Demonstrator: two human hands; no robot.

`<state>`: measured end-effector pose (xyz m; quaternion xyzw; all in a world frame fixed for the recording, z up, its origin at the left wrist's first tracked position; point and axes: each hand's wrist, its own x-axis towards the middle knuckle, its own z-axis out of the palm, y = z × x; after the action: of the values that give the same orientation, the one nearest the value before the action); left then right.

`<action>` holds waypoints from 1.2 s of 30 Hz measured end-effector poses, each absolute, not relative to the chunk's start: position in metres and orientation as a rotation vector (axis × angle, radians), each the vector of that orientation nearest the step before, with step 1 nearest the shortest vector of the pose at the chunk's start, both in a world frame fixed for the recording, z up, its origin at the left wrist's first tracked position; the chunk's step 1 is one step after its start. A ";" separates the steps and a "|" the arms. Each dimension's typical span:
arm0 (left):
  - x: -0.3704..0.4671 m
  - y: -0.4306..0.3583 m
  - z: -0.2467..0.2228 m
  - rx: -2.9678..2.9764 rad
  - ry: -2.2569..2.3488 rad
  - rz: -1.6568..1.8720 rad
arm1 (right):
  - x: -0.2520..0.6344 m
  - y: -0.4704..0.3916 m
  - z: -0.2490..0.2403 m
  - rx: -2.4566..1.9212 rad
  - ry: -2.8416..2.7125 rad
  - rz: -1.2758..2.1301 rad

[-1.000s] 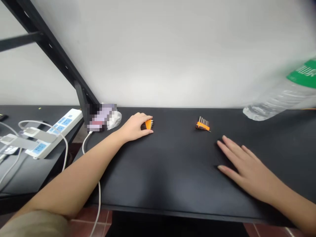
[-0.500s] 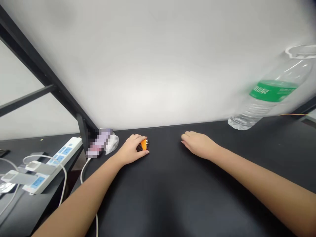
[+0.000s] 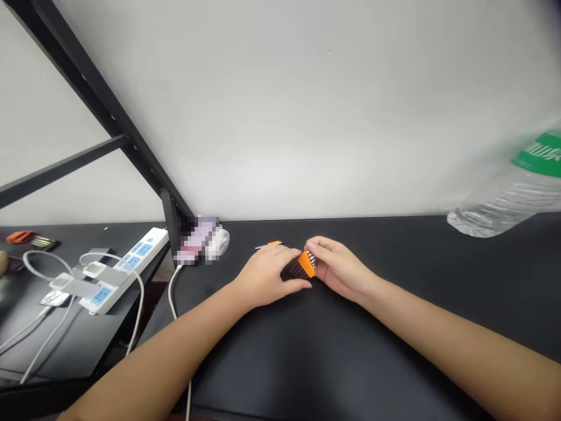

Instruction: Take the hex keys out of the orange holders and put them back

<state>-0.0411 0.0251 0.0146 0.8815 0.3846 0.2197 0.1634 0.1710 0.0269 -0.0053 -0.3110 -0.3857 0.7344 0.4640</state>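
Observation:
Between my hands is what looks like a hex key set, with an orange holder, dark shafts on the left and several silver ends on the right. My left hand grips its dark side between thumb and fingers. At the silver ends, my right hand has its fingers closed in a pinch; whether it holds one key or several I cannot make out. Just behind my left hand lies a small orange piece with a thin silver rod, partly hidden by that hand.
A large clear bottle stands at the right by the wall. On the left are a pixelated phone-like object, a crumpled white wad, a black frame bar, and a power strip with plugged-in cables on the neighbouring table.
My left hand has moved right with the hex key set, and my right hand has closed on its silver ends. The orange piece behind my left hand now shows. The view has shifted right.

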 end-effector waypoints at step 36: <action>-0.046 0.026 0.015 1.861 0.826 0.516 | 0.186 0.012 0.002 -0.882 -1.325 2.127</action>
<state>-0.0462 0.0260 0.0154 0.7686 0.3410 0.2132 0.4975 0.1860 0.0122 0.0020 -0.3222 -0.4841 0.7773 0.2400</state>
